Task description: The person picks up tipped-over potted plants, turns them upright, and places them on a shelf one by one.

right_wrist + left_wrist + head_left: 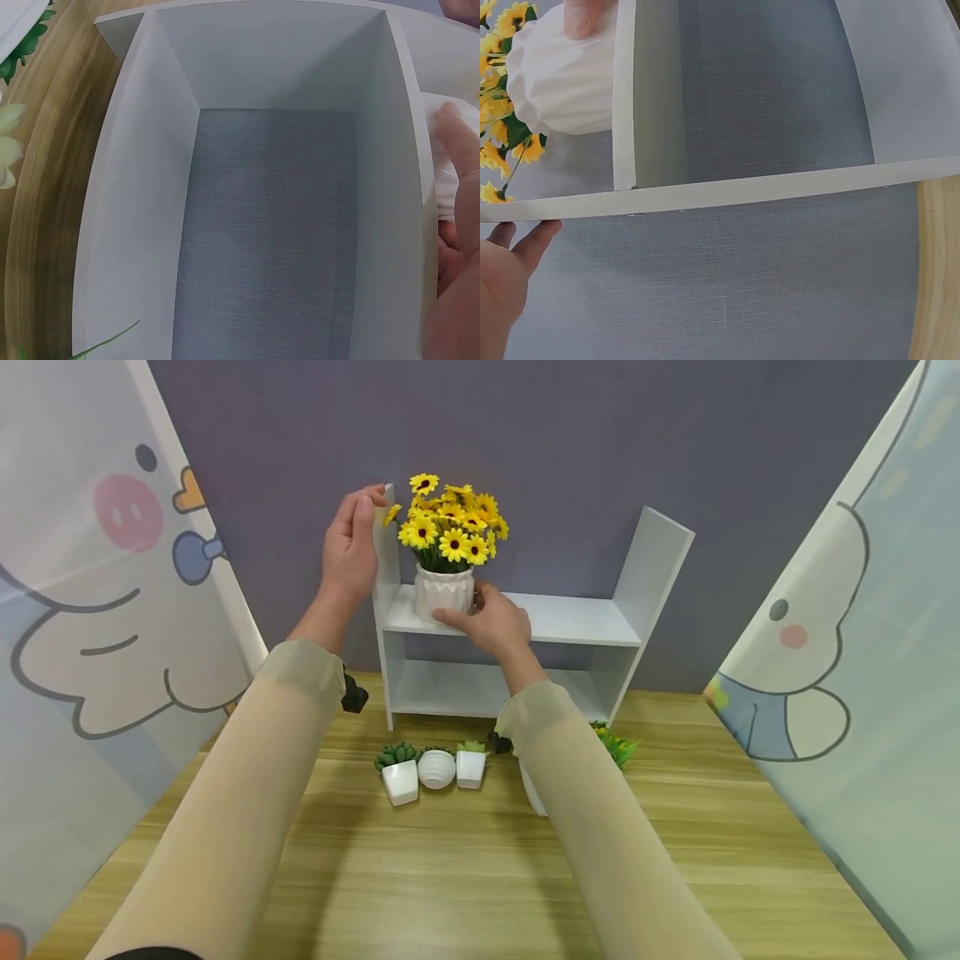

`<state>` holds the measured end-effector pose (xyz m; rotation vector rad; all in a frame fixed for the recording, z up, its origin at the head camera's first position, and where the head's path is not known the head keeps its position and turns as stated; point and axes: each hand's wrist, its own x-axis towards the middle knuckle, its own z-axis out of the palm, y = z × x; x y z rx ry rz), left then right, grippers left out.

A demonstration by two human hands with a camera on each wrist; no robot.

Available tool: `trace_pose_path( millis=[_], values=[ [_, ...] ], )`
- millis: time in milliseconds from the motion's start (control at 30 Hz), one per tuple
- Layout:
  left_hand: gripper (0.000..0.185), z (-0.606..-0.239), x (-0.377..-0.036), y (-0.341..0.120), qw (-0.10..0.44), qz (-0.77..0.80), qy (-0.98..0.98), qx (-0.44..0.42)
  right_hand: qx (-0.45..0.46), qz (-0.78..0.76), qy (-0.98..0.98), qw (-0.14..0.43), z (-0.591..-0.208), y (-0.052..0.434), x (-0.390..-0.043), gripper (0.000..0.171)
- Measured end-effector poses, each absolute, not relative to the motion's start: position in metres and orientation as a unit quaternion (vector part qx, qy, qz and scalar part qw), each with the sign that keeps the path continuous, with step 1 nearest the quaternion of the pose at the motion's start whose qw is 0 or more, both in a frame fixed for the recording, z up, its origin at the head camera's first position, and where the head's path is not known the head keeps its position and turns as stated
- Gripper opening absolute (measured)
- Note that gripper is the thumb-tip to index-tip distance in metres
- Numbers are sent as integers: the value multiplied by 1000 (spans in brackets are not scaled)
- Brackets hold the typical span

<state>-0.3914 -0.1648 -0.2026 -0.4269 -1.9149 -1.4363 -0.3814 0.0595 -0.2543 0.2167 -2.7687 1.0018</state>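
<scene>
1. 2 hands are up at a white shelf unit (pixel 570 618) standing at the far side of the wooden counter (pixel 450 877), against a grey-purple wall (pixel 570 435).
2. Left hand (pixel 351 547) grips the top of the unit's left upright, thumb on the near face & fingers (pixel 371 492) curled over the top edge. Left wrist view shows only fingertips (pixel 536 236) touching the panel edge.
3. Right hand (pixel 491 622) holds the white ribbed vase (pixel 444 592) low on its right side, fingers wrapped round the base; right wrist view shows a fingertip (pixel 457 135) pressed on it.
4. Vase stands upright at the left end of the upper shelf, just beside the left upright, w/ a bunch of yellow flowers (pixel 450 522) in it.
5. Lower shelf sits beneath, its back open to the wall.
6. On the counter, near side of the unit: 3 small white pots w/ green succulents (pixel 435 767) in a row, touching or nearly so.
7. Right of them, partly hidden by the right sleeve (pixel 600 827), another white pot w/ green leaves (pixel 615 745).
8. Cartoon-print curtains (pixel 97 610) hang at left & right.
</scene>
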Motion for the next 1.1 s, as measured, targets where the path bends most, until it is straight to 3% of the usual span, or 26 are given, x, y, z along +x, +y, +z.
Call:
trace_pose_path(
  millis=[767,1100],
  values=[
    [39,-203,-391,-160,351,-552,-737,-169,87,357,-923,114,-258,64,-382,104],
    [40,-203,-391,-161,343,-557,-738,-166,139,495,-850,109,-260,95,-355,86]
  ],
)
